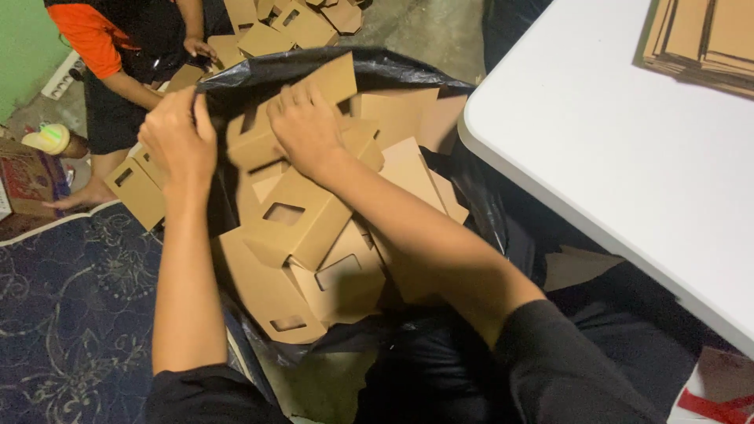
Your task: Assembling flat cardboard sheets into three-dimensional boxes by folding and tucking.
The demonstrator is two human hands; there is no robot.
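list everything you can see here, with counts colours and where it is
black plastic bag: one, black, centre, mouth open, full of boxes
folded cardboard boxes: many, brown, with cut-out windows, piled inside the bag
more boxes: several, brown, on the floor at top, plus some left of the bag
flat cardboard stack: one stack, brown, top right on the table
table: one, white, right side
rug: one, dark blue patterned, lower left
other person: one, orange and black top, upper left, crouched by the boxes
left hand: grips the bag's rim
right hand: presses on a box at the top of the pile
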